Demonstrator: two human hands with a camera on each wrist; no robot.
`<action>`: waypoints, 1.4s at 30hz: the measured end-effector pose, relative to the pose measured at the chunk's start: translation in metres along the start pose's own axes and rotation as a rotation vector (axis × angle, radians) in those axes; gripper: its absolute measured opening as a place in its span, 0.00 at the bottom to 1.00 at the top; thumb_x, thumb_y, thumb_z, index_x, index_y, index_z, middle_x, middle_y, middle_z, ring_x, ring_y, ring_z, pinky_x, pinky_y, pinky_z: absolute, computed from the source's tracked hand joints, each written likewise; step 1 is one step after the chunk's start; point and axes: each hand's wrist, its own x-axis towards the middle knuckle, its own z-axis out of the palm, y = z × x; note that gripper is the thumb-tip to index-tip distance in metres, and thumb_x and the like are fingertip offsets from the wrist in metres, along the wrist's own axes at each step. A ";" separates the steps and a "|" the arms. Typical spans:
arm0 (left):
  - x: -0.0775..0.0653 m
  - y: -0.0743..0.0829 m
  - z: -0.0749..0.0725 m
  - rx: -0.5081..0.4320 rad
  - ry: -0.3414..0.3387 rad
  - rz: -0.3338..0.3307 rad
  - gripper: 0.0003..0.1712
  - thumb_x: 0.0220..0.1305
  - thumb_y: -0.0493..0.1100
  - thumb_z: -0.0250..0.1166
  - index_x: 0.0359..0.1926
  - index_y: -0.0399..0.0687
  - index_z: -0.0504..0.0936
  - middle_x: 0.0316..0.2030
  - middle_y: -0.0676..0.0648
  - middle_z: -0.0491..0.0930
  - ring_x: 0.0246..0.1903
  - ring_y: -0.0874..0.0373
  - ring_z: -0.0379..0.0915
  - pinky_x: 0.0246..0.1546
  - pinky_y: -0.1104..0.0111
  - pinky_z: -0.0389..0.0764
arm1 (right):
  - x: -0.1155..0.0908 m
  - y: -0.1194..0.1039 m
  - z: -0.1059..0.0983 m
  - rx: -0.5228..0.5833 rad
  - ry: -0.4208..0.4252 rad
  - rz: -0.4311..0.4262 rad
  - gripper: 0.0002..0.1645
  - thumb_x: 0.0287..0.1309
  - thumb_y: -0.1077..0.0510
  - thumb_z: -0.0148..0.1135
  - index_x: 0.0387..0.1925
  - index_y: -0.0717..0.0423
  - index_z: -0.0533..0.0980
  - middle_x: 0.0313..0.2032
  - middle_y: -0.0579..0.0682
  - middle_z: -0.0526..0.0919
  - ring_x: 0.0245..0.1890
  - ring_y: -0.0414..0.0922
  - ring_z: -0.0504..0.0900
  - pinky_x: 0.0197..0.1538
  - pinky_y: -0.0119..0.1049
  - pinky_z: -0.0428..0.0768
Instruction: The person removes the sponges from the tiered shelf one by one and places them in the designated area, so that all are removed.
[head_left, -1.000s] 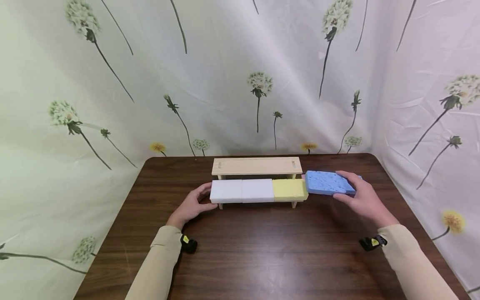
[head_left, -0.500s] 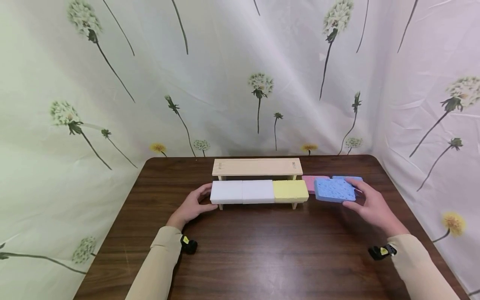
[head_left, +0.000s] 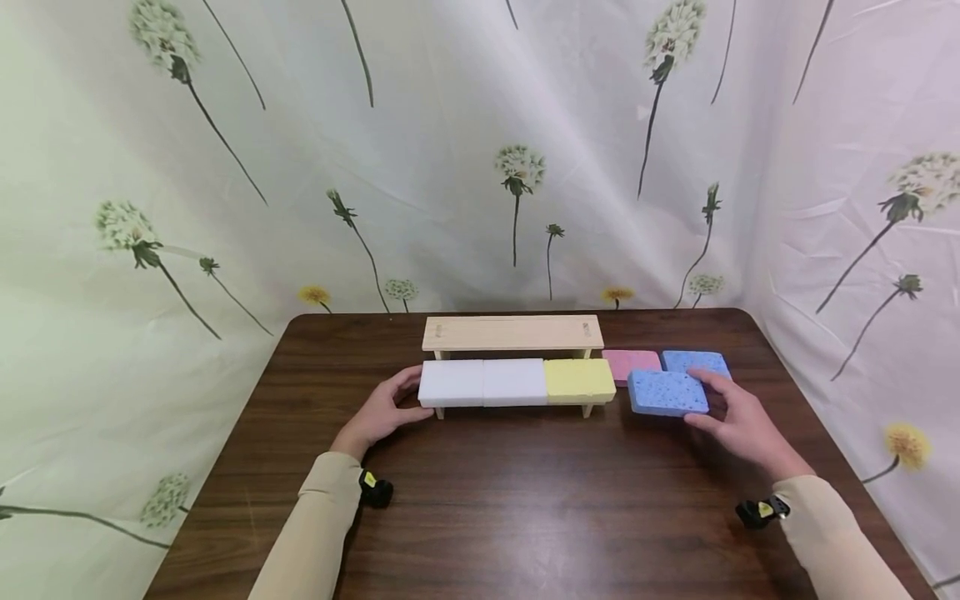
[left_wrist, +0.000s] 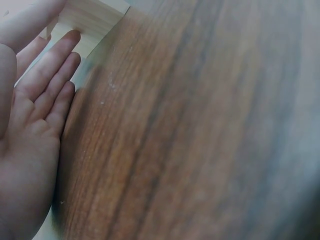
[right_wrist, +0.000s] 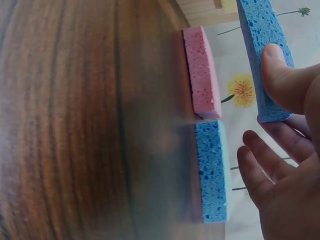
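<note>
A blue sponge (head_left: 667, 393) is pinched at its right end by my right hand (head_left: 738, 421), raised above the table. The right wrist view shows the thumb on one face of this sponge, with the lower fingers spread away from it. My left hand (head_left: 386, 417) holds the left end of a two-level wooden rack (head_left: 513, 332), thumb at the front and fingers behind. On the rack's front level sit two white sponges (head_left: 452, 383) and a yellow sponge (head_left: 579, 381) in a row. The back level is bare wood.
Right of the rack, a pink sponge (head_left: 630, 365) and another blue sponge (head_left: 696, 362) lie side by side on the dark wooden table (head_left: 510, 508). A dandelion-print cloth (head_left: 450, 167) hangs behind and at both sides of the table.
My right hand has carried the blue sponge right and toward me, away from the rack's end, uncovering the pink and other blue sponges. The left hand stays in place.
</note>
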 end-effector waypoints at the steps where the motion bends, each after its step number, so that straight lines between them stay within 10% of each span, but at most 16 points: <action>1: 0.000 -0.001 0.000 0.001 0.000 0.000 0.45 0.61 0.40 0.80 0.76 0.43 0.69 0.67 0.39 0.79 0.70 0.40 0.69 0.72 0.42 0.63 | 0.000 0.001 0.002 -0.011 -0.005 0.000 0.45 0.61 0.58 0.78 0.75 0.62 0.66 0.69 0.73 0.70 0.60 0.67 0.79 0.60 0.64 0.78; 42: 0.002 -0.002 0.000 0.015 -0.003 0.016 0.46 0.60 0.41 0.80 0.76 0.43 0.69 0.65 0.39 0.80 0.69 0.40 0.71 0.70 0.42 0.66 | 0.020 0.010 0.042 -0.123 -0.117 0.017 0.46 0.60 0.52 0.78 0.72 0.66 0.68 0.68 0.71 0.72 0.70 0.70 0.69 0.69 0.70 0.66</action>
